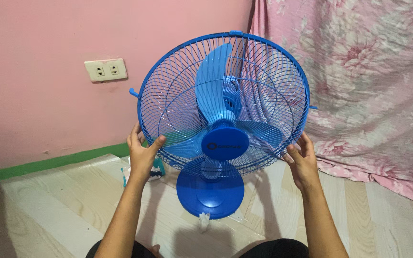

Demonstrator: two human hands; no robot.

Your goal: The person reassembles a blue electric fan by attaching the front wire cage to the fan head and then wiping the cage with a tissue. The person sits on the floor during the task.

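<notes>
The person's knees show as dark shapes at the bottom edge, and from there both forearms reach up and forward, slightly spread, toward a blue fan (223, 110) that stands on the floor (48, 200) in front of them.

The left hand (142, 153) is raised with the wrist bent back; its thumb presses on the front of the wire cage near the lower left rim, while the fingers curl around behind the rim, so the hand is closed on the cage edge. The right hand (303, 160) mirrors it at the lower right rim: palm turned inward, fingers pointing up and laid against the outside of the cage, thumb toward the front. Both hands grip the fan, well apart from each other, one at each side.

The fan's round cage tilts back a little, its pale blue blades visible through the wires, with a darker blue cap at the centre. Its round blue base (210, 193) rests on the wood-patterned floor between the forearms. A small teal and white thing (156, 168) lies on the floor just behind the left hand, partly hidden.

Behind the fan is a pink wall with a cream socket (106, 69) and a green skirting strip (58, 162). A pink flowered cloth (369, 81) hangs at the right.
</notes>
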